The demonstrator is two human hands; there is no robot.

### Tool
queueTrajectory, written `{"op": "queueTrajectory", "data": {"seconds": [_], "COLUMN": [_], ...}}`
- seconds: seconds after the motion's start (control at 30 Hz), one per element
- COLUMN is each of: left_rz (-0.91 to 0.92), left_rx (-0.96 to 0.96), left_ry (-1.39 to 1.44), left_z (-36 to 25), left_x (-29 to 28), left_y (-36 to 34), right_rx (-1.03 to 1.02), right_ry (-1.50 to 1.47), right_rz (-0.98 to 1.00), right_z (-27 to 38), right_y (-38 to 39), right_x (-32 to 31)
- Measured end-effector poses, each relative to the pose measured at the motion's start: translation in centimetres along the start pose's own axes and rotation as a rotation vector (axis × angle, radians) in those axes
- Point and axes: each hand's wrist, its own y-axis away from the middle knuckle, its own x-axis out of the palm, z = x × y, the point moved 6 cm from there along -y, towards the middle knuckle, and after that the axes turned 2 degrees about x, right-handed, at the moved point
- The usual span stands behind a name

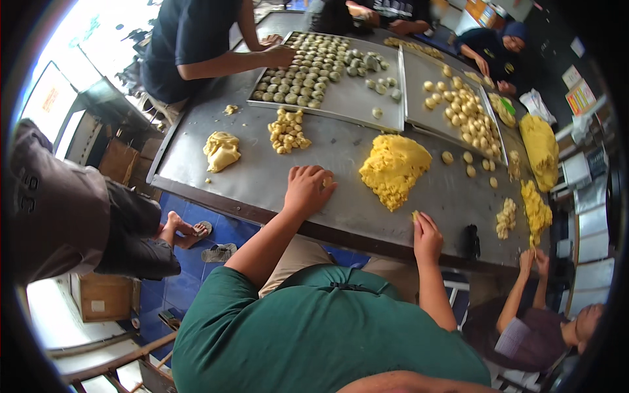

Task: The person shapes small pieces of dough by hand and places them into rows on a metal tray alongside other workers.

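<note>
On the surface (262,187), a smooth pale dough lump (223,152) lies at ten o'clock from the person's left grip (308,191), looking like stock left to divide. Small pale dough pieces (288,131) sit heaped between eleven and twelve o'clock from that grip, portioned but apparently not yet filled. Beyond them, the left tray (350,101) carries close rows of greenish balls (298,82) across its left part, with a few scattered ones to the right, so that tray looks partly arranged.

The left grip curls over a single pale piece (327,183) on the surface; whether it clasps or merely presses the piece, one cannot tell. At between two and three o'clock from it stands the crumbly yellow mound (394,169), large, suggesting much remains to use. The right grip (427,237), at five o'clock from the mound, seems to pinch a yellow bit (415,215) at its fingertips.

Between twelve and one o'clock from the right grip, the right tray (417,72) holds many rounded pale balls (468,114), apparently shaped already. A few loose balls (470,171) rest just outside its near edge.
</note>
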Motion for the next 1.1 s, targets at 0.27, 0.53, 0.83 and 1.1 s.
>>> {"op": "queueTrajectory", "data": {"seconds": [0.27, 0.53, 0.83, 1.1], "left_rz": [0.045, -0.05, 0.13, 0.182], "left_rx": [-0.017, 0.092, 0.249, 0.024], "left_ry": [-0.041, -0.128, -0.076, -0.156], "left_z": [1.5, -0.3, -1.6, -0.5], "left_x": [1.0, 0.5, 1.9, -0.6], "left_y": [0.3, 0.0, 0.5, 1.1], "right_rx": [-0.209, 0.003, 0.006, 0.055], "right_ry": [0.253, -0.177, -0.104, -0.049], "right_rz": [-0.068, -0.05, -0.097, 0.129], "right_z": [0.1, -1.2, -0.2, 1.3], "right_y": [-6.2, -2.8, -6.2, -5.1], "right_x": [4.0, 1.1, 3.3, 5.0]}}
